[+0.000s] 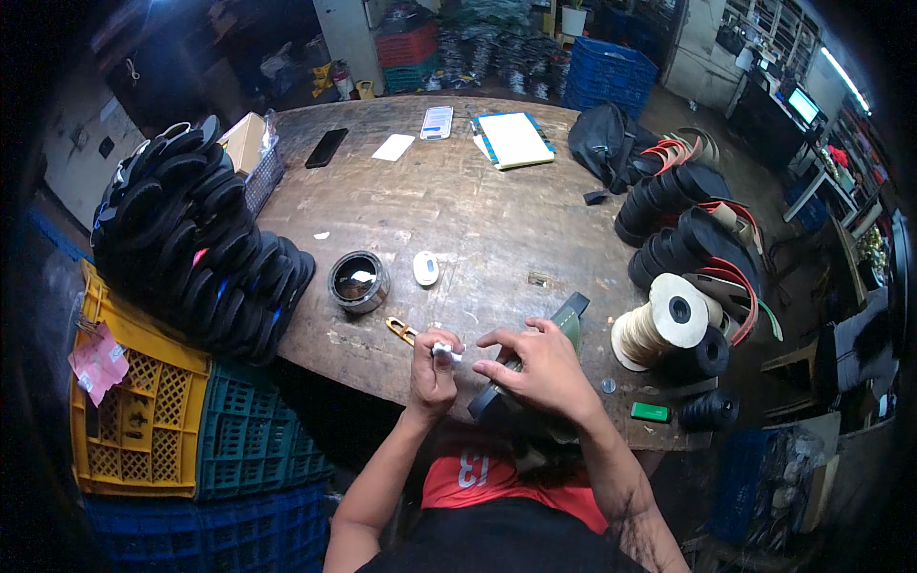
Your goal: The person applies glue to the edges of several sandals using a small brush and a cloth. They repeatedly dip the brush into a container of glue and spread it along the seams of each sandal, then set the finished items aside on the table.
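Observation:
My left hand (435, 380) is closed in a fist near the table's front edge, and a small white crumpled wad (445, 350) pokes out at its top. Just beyond the fist lies a yellow-orange looped handle (400, 329); whether it touches my fingers, I cannot tell. Thumb and fingers apart, my right hand (535, 368) is over a long dark-green and grey piece shaped like a sandal or sole (569, 323). The hand covers most of that piece's middle. A round dark tin of glossy liquid (359, 283) stands beyond my left hand, with a white oval gadget (426, 268) beside it.
Black footwear pieces (181, 205) are piled at the left. A spool of cream cord (657, 323), a green box (650, 412) and dark rolls (673, 205) stand at right. Farther back are a phone (327, 148), notebook (514, 139) and black bag (604, 138). Yellow crates (143, 411) sit lower left.

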Demonstrator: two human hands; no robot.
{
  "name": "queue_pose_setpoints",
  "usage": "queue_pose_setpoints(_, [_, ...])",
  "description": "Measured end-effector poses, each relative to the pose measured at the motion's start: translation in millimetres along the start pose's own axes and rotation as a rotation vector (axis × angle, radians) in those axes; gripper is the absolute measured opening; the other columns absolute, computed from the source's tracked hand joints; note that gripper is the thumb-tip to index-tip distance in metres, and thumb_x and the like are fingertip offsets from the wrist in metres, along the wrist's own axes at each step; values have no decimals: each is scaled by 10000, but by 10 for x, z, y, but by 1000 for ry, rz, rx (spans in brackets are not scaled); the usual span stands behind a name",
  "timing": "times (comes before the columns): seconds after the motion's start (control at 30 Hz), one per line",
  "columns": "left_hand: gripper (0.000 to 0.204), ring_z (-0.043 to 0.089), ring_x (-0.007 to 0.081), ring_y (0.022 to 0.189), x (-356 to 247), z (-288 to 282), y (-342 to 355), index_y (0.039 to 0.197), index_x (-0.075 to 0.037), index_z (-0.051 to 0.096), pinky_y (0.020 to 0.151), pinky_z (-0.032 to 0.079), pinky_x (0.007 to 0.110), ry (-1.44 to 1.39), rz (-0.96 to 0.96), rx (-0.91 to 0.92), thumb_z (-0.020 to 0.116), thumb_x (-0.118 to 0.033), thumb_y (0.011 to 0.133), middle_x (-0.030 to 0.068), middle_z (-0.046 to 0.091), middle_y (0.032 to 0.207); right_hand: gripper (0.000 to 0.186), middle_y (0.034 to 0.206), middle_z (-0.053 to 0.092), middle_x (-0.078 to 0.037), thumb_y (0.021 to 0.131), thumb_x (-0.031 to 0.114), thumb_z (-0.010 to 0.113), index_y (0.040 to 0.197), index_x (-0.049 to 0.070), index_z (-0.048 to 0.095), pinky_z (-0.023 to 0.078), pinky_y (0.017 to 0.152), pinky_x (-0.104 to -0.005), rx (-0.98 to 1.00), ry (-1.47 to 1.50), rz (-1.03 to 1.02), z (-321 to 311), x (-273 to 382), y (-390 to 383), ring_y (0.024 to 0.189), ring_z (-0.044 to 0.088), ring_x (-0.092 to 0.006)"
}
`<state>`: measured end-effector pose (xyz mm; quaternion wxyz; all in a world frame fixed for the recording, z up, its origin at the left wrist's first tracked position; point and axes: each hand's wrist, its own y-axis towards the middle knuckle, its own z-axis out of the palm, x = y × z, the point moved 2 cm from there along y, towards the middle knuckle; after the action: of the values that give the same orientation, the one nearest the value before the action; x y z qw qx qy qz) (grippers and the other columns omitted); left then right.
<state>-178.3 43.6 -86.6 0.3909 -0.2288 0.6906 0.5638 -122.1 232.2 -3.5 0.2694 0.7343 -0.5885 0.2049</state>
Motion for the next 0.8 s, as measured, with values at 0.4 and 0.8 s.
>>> queue_pose_setpoints(0.4, [467,687,251,781,-157,-311,174,1538,-188,539,734,552,397,354,-330,183,550,-75,1084,143,697,896,335,841,779,-106,979,474,691,1110,185,796,426,1149,-470,-40,2,25,13,56,43,887,758,-280])
queue_pose_setpoints(0.8, [270,757,381,1016,-263,-1566,1572,1208,-187,811,886,597,472,1350,-592,531,713,-244,963,174,791,1072,255,784,751,-108,1031,336,614,1096,167,793,467,1095,-475,-143,-60,3,78,38,57,867,738,-304])
